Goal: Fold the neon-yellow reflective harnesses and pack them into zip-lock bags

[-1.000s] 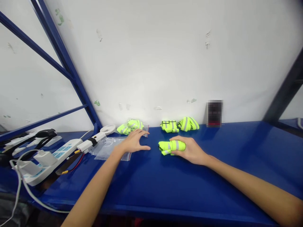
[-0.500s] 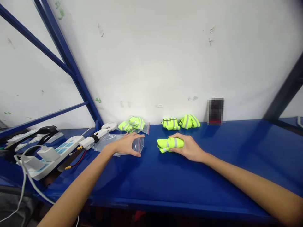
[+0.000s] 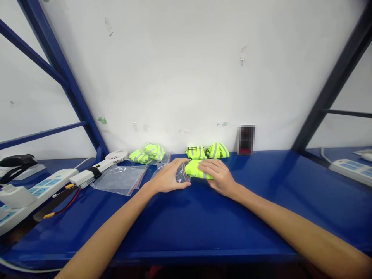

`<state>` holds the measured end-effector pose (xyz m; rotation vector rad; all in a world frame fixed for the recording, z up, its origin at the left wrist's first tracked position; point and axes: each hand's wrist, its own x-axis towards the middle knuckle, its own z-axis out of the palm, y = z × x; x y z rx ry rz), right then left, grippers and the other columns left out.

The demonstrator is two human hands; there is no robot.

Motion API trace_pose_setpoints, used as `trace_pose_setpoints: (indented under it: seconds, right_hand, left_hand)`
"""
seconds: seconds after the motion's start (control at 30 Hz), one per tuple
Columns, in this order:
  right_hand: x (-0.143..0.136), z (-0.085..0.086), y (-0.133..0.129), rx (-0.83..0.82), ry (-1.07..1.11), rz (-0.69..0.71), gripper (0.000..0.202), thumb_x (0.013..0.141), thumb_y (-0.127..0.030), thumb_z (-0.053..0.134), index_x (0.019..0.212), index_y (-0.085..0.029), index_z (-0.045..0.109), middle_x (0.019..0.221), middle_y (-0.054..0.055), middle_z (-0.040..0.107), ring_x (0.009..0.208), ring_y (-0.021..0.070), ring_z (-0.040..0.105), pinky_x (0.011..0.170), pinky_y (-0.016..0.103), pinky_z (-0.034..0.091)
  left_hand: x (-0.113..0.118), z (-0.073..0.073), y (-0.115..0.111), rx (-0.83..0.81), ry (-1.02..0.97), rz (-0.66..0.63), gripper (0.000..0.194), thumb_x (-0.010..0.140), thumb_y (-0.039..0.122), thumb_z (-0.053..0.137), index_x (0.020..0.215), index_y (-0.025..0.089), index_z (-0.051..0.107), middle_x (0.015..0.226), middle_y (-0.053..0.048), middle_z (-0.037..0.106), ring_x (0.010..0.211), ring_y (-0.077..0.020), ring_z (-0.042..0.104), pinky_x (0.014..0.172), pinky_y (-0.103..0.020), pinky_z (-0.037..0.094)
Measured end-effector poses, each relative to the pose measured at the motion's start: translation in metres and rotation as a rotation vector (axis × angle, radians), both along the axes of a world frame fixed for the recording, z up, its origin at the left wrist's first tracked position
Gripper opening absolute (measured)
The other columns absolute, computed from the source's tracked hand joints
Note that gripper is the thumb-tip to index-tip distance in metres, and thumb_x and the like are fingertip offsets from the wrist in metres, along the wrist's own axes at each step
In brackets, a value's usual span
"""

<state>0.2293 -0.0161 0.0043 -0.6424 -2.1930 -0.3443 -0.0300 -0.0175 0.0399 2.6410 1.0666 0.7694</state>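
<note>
In right hand (image 3: 220, 177), neon fabric bundle (image 3: 193, 169)

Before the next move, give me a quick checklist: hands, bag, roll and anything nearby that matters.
1. Bag held in the left hand: ok, its mouth spread between thumb and fingers.
2. Roll held in the right hand: ok, the hand grips its right part.
3. Roll lined up with the bag: ok, its left end is at the mouth.
4. Roll fully inside the bag: not ok, much of it is outside.
5. Closed end of the bag lying flat: cannot tell, the left hand hides part of it.
6. Power strip away from both hands: ok, it sits well to the left.
</note>
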Motion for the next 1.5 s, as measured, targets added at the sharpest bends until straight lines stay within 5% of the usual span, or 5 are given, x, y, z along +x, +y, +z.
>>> trace_pose_setpoints:
  seconds: [0.3,0.6,0.93,1.3,1.5]
  right_hand:
    - [-0.007,0.005,-0.016,0.065,-0.087,0.149,0.043,0.087,-0.010,0.051,0.128,-0.021,0.059,0.121,0.011,0.070,0.115,0.0277,0.062,0.090,0.045,0.050]
    - [-0.010,0.000,-0.017,0.048,-0.058,0.127,0.038,0.084,-0.014,0.060,0.122,-0.019,0.059,0.113,0.011,0.071,0.100,0.0273,0.064,0.081,0.042,0.050]
    - [-0.018,0.001,-0.024,-0.240,0.187,0.079,0.035,0.079,-0.020,0.069,0.113,-0.022,0.061,0.104,0.007,0.072,0.090,0.0235,0.066,0.079,0.038,0.052]
    - [-0.017,0.010,-0.017,-0.682,0.605,-0.044,0.049,0.065,-0.036,0.082,0.106,-0.018,0.063,0.096,0.005,0.070,0.085,0.0230,0.066,0.076,0.035,0.053]
    - [-0.013,0.010,-0.010,-0.858,0.712,0.099,0.052,0.062,-0.041,0.085,0.102,-0.018,0.061,0.094,0.004,0.069,0.083,0.0224,0.066,0.073,0.034,0.054]
  left_hand:
    - [-0.003,-0.011,-0.001,-0.095,0.095,-0.010,0.095,0.075,0.063,0.067,0.152,0.023,0.027,0.152,-0.014,0.041,0.136,-0.0322,0.043,0.112,-0.046,0.034]
    - [-0.009,-0.015,-0.002,-0.011,0.068,-0.057,0.094,0.065,0.068,0.073,0.141,0.022,0.045,0.138,-0.012,0.054,0.127,-0.0298,0.051,0.108,-0.043,0.039]
    - [-0.006,-0.024,-0.003,-0.092,0.148,-0.022,0.117,0.058,0.073,0.074,0.152,0.025,0.025,0.151,-0.015,0.041,0.138,-0.0355,0.040,0.112,-0.050,0.034]
    - [-0.015,-0.014,-0.005,-0.226,-0.089,-0.021,0.094,0.069,0.050,0.079,0.148,0.022,0.034,0.144,-0.015,0.051,0.131,-0.0315,0.051,0.110,-0.049,0.038]
    - [-0.012,-0.013,-0.008,-0.292,-0.251,-0.060,0.100,0.069,0.045,0.081,0.150,0.023,0.029,0.138,-0.015,0.055,0.129,-0.0301,0.052,0.108,-0.047,0.040]
